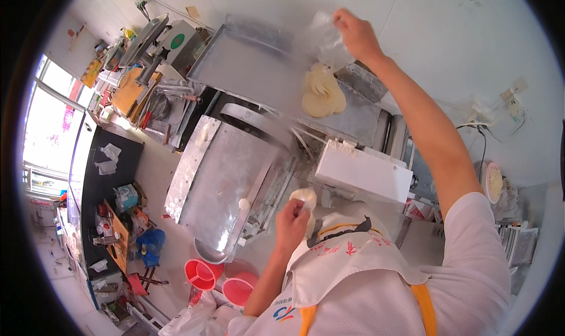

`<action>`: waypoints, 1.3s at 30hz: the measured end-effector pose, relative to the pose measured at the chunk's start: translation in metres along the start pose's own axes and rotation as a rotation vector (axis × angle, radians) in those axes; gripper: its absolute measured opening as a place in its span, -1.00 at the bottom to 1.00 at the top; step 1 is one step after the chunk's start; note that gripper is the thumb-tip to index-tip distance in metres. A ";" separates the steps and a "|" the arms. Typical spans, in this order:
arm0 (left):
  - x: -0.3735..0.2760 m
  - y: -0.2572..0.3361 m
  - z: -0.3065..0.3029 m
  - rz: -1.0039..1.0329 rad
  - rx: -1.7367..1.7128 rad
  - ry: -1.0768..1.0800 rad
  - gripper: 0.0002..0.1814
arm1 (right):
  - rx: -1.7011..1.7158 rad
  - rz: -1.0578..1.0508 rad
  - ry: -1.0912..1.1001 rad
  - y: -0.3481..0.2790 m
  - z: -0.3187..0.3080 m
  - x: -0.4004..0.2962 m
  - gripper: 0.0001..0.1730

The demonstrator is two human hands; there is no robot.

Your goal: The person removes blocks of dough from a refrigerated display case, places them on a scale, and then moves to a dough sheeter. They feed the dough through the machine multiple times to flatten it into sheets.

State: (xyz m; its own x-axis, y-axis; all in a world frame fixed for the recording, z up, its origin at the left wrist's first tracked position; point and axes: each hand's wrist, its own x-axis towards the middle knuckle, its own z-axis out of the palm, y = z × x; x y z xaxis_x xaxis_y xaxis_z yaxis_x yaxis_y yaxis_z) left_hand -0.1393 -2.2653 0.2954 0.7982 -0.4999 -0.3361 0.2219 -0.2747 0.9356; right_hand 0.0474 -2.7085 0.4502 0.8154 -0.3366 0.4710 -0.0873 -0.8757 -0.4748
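My right hand (pixel 358 33) is raised at the top, its fingers closed on a clear plastic sheet (pixel 324 35) that hangs beside the wall. Below the sheet, a pile of flattened pale dough pieces (pixel 323 95) lies overlapped on a metal surface. Close to my apron, my left hand (pixel 293 219) grips a pale piece of dough (pixel 303 196); its rounded top shows above my fingers, and a longer pale part hangs beside them. The plastic and my right fingertips are slightly blurred.
A large metal-covered machine (pixel 220 186) fills the centre, with a white box (pixel 364 170) at its right. Beyond is a shallow metal tray (pixel 247 62). Red buckets (pixel 204 274) stand on the floor. Cutting boards (pixel 132 93) and a black counter (pixel 110 159) are at left.
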 end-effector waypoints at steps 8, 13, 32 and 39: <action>0.007 0.032 0.002 -0.032 0.064 -0.088 -0.84 | 0.012 0.025 0.084 -0.006 -0.017 -0.001 -0.84; 0.007 0.050 0.009 0.003 0.036 -0.108 -0.90 | 0.106 0.045 0.600 0.004 -0.053 -0.082 -0.80; -0.034 0.120 0.231 -0.166 0.350 -0.541 -0.84 | 0.837 0.928 1.919 0.385 -0.389 -0.838 -0.62; -0.082 0.162 0.378 -0.233 0.304 -0.350 -0.87 | -0.338 0.970 1.282 0.516 -0.583 -0.781 -0.23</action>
State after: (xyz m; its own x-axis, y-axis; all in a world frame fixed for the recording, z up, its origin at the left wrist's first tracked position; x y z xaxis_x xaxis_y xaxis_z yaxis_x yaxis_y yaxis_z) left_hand -0.3806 -2.5797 0.4333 0.5007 -0.6271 -0.5967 0.1571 -0.6121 0.7751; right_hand -0.9676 -3.0991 0.2707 -0.5777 -0.6708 0.4652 -0.5059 -0.1531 -0.8489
